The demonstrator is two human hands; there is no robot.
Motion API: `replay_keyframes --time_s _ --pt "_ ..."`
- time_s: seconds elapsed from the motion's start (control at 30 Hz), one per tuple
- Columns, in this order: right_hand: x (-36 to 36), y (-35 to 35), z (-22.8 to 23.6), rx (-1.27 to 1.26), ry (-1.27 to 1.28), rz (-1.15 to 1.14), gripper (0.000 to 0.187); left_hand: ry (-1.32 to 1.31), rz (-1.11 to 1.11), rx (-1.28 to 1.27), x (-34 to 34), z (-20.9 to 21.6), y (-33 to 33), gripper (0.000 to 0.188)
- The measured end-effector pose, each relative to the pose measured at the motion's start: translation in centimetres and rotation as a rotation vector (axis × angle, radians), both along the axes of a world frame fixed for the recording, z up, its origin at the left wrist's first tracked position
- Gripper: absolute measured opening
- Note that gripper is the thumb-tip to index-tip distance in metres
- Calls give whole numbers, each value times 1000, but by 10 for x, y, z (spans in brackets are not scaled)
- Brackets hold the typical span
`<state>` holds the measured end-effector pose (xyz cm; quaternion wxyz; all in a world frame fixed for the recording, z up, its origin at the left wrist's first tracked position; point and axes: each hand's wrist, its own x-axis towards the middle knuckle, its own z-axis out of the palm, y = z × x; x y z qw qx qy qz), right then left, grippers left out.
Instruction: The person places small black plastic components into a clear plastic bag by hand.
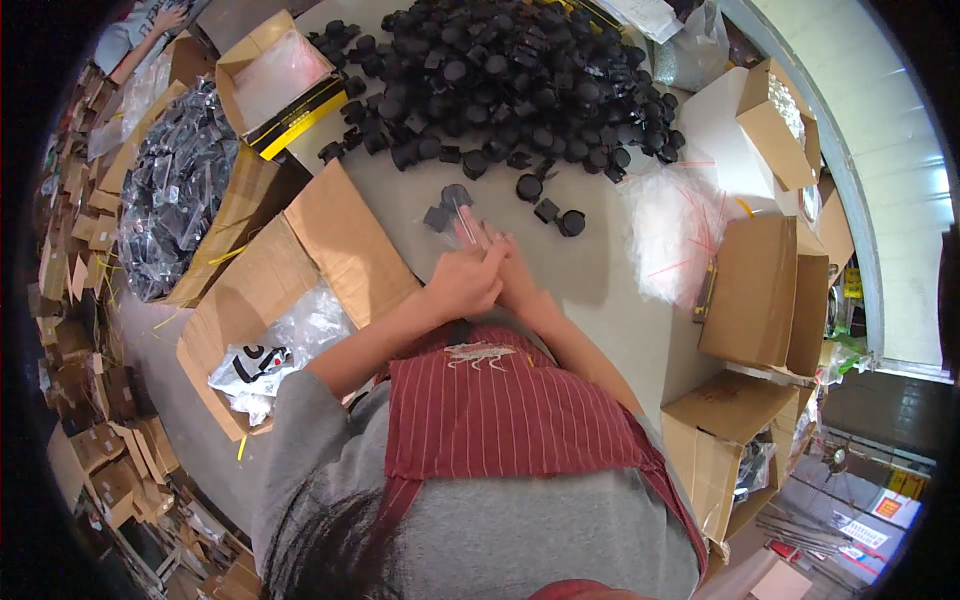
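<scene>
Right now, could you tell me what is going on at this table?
A person in a striped red apron has both hands together at the table's near edge, left hand and right hand working a small clear bag holding black caster wheels. A big heap of black casters lies beyond, with open cardboard boxes on either side.

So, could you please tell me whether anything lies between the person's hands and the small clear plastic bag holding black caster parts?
Nothing visible does. Both the left hand and the right hand already pinch the small clear plastic bag at its near end, on the grey table, short of the pile of black casters.
</scene>
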<state>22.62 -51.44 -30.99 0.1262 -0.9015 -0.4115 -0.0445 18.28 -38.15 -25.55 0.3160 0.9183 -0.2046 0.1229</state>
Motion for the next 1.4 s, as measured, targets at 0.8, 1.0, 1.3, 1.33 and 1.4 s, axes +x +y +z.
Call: replay_keyframes --time_s 0.8,1.0,1.3,1.33,1.4 --pt "11 -105 32 379 -68 -146 46 178 300 205 -28 -20 28 45" --pt "-17 -92 33 332 355 -695 33 365 403 160 -42 -10 36 34" --pt "-2 -100 14 492 1072 -609 34 140 285 145 -33 -15 28 22" --pt "-2 -103 14 523 998 -542 31 144 288 146 -33 -15 28 22" --pt "-1 -111 17 551 923 -482 31 279 348 200 -33 -13 25 21"
